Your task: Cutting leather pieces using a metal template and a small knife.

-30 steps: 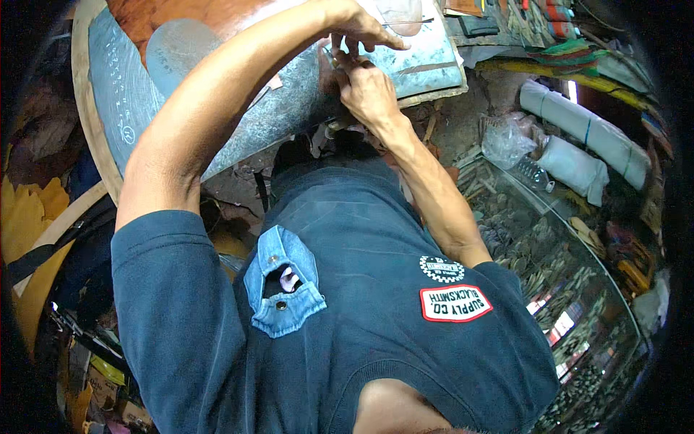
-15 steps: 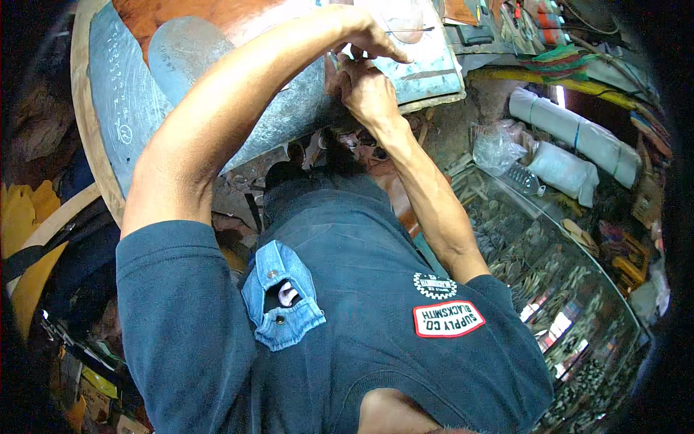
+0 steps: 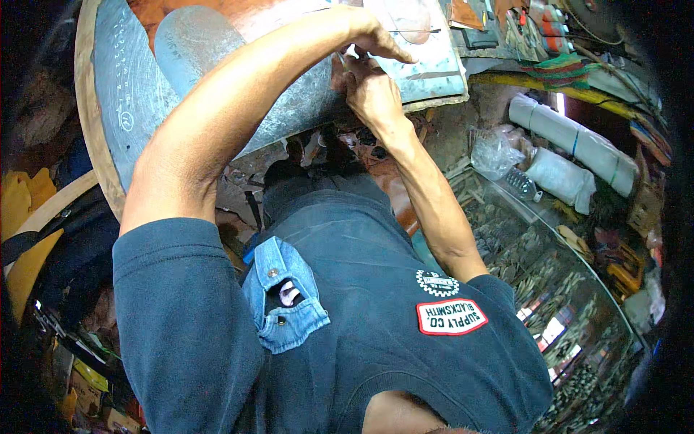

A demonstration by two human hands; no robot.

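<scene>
Over the near edge of the worktable, my left hand (image 3: 372,37) bends down from above, one finger stretched to the right and the others curled towards my right hand. My right hand (image 3: 374,94) is just below it, fingers drawn together in a pinch. What lies between the two hands is small and mostly hidden by the fingers. A thin dark rod (image 3: 418,31) shows beside my left hand; whether I hold it is unclear. Beneath them is a scuffed grey sheet (image 3: 289,116) on the tabletop, with a rounded grey template (image 3: 194,50) to the left.
Reddish-brown leather (image 3: 264,9) lies at the table's far side. Tools and bottles (image 3: 553,29) crowd the far right. A glass-topped case (image 3: 557,289) stands to my right, with a plastic bottle (image 3: 522,184) and wrapped white rolls (image 3: 575,141) beyond. Yellow pieces (image 3: 29,202) hang at left.
The view has shifted slightly, so the table sits a little further right. My right hand has moved slightly, its fingers still close to my left hand.
</scene>
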